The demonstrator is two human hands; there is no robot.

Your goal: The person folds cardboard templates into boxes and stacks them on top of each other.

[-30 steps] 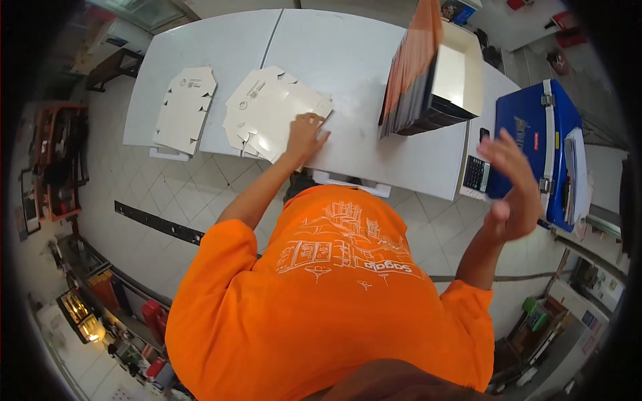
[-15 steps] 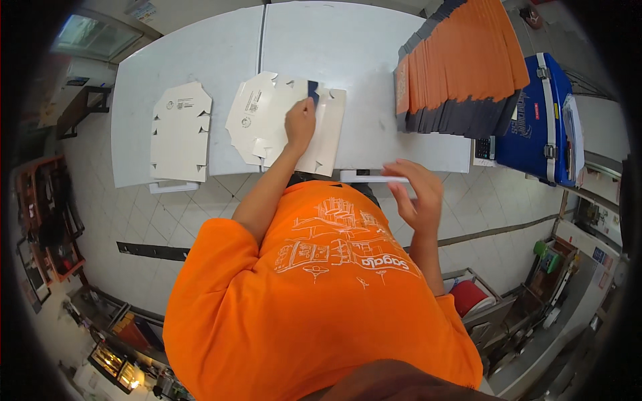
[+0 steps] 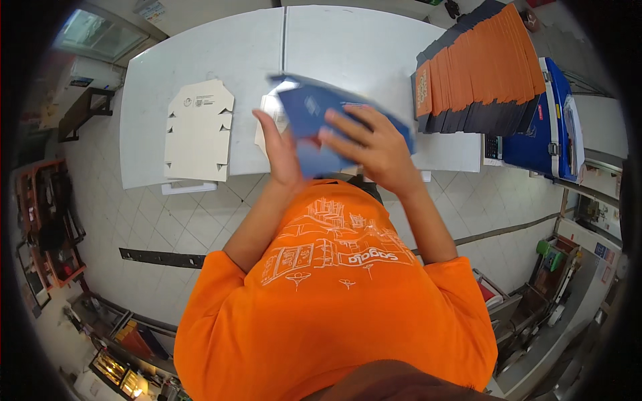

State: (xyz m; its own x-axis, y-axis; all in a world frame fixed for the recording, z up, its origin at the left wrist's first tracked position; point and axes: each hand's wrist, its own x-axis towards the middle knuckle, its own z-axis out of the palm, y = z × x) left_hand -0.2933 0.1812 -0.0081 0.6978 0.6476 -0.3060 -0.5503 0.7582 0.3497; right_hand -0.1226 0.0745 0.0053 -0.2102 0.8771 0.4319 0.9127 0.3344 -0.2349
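Note:
A flat cardboard box piece point(image 3: 314, 110), blue on the side that shows, is tilted up over the table's front edge and smeared by motion. My right hand point(image 3: 381, 147) grips it from the right, fingers spread across its blue face; its thumb is hidden. My left hand point(image 3: 284, 157) is at the piece's left lower edge with its fingers apart, one pointing up beside the card. Part of a white cardboard surface point(image 3: 267, 123) shows behind the blue piece. Farther left lies a white die-cut cardboard blank point(image 3: 199, 134) with notched sides.
On the right of the white table point(image 3: 354, 40) stands a tall stack of orange and dark cardboard pieces point(image 3: 478, 73). Beyond it are a blue hard case point(image 3: 535, 144) with a pale strap and a calculator point(image 3: 493, 147). A dark strip point(image 3: 160, 258) crosses the tiled floor.
My right hand has come from beside the table onto the cardboard. A blue face now shows tilted up where white cardboard lay flat. My left hand has moved down to its left edge.

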